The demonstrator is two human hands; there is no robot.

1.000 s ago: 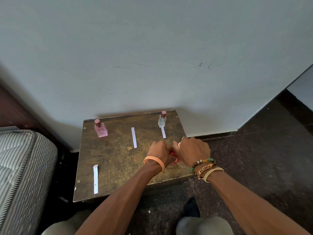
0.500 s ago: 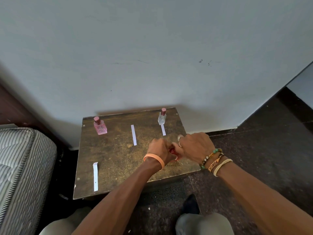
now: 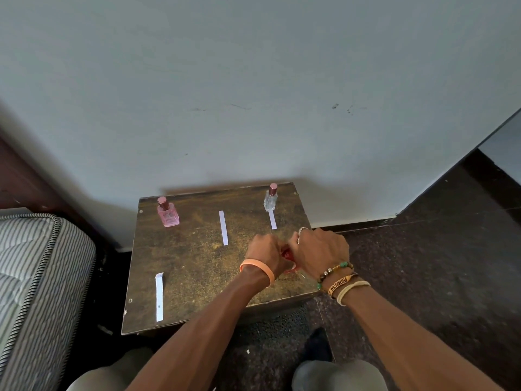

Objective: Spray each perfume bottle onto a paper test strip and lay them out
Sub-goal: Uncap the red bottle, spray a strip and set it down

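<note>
Head view only. Small worn wooden counter [image 3: 197,266] stands against a pale wall [image 3: 253,80]. Dark floor [image 3: 423,263] to the right, striped mattress [image 3: 36,277] to the left.

Both hands meet over the counter's near right part, backs up. Left hand [image 3: 263,251] and right hand [image 3: 321,249] each have fingers curled in around a small red item [image 3: 287,254] between them. It is mostly hidden, so I can't tell what it is or which part each hand grips. Orange wristband [image 3: 259,269] on the left wrist, beaded and cord bracelets [image 3: 339,279] on the right, ring [image 3: 302,229] on a right finger.

Bottles, both upright and capped:
- pink bottle [image 3: 168,213], far left corner
- clear bottle [image 3: 270,198], far right, near the back edge

Strips, all flat on the counter:
- right strip [image 3: 272,220] – far end touching or just in front of the clear bottle's base
- middle strip [image 3: 223,227] – between the two bottles, well apart from both
- left strip [image 3: 159,297] – near left edge, well apart from the pink bottle, its far end slightly bent

The hands sit just in front of the right strip. The person's knees show at the bottom edge.
</note>
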